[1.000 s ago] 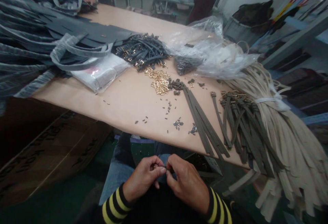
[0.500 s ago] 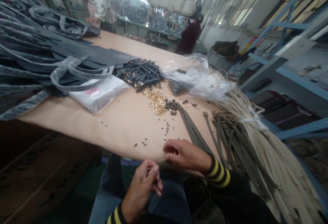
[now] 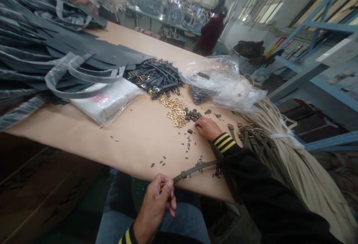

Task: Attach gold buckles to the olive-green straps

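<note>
My left hand (image 3: 160,197) pinches the end of an olive strap (image 3: 192,170) over the table's front edge. The strap runs right across the tabletop and carries a small loop near my fingers; its far part goes under my right sleeve. My right hand (image 3: 208,127) is at the edge of a heap of small olive strap loops (image 3: 192,115), its fingers drawn together and pointing left. Whatever is between those fingertips is hidden. Gold buckles (image 3: 176,113) lie in a pile just left of the loops. Small dark pieces (image 3: 188,145) are scattered nearer to me.
Finished dark straps with buckles (image 3: 156,78) are heaped further back. A plastic-wrapped packet (image 3: 106,100) and dark bag handles (image 3: 84,76) lie left. Clear plastic bags (image 3: 223,84), olive straps (image 3: 251,136) and a long cream bundle (image 3: 302,169) are right. Two people stand beyond the table (image 3: 145,136).
My right hand has left the strap beside my left hand and moved forward to the loop heap. More of the strap now shows. My left hand keeps its hold.
</note>
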### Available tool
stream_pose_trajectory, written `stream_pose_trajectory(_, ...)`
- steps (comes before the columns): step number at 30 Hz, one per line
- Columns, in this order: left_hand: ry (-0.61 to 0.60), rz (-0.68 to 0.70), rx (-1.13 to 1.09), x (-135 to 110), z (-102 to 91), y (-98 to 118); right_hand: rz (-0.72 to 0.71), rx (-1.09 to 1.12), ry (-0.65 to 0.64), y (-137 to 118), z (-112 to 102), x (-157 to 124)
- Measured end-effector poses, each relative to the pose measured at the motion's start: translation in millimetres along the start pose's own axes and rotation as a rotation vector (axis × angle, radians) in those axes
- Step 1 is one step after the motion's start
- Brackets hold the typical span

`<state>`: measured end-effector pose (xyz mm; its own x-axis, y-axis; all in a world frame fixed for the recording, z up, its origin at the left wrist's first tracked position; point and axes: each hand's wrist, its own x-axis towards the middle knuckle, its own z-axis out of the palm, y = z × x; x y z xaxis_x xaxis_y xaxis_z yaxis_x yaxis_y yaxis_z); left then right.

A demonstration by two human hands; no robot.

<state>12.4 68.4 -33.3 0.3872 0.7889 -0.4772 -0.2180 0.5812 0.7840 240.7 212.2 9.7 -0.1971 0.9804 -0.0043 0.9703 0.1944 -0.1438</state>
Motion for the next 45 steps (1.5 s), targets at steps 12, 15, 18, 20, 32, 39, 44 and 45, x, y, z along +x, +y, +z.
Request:
stream_pose_trajectory(12,0.055,0.118,0.103,-5,7.2,10,-0.099,0.460,-0.029,-76,-48,-81)
stream_pose_trajectory(15,0.064,0.148,0.151,-9,9.9,7,-0.077,0.554,-0.076,-99,-31,-108)
stream_pose_trajectory(18,0.063,0.194,0.202,-13,13.4,4,-0.031,0.602,-0.033,-110,-12,-128)
stream_pose_trajectory(20,0.066,0.220,0.219,-15,16.2,3,0.005,0.621,0.010,-113,-4,-138)
stream_pose_trajectory(32,-0.008,0.258,0.227,-21,21.3,-8,0.123,0.919,-0.078,-106,8,-155)
stream_pose_trajectory(39,0.042,0.249,0.188,-22,26.5,-8,0.037,0.828,0.051,-109,4,-158)
stream_pose_trajectory(44,0.049,0.247,0.176,-24,33.2,-5,0.099,0.936,-0.010,-108,7,-157)
stream_pose_trajectory(45,0.042,0.255,0.173,-25,33.9,-5,0.113,0.991,-0.030,-108,8,-157)
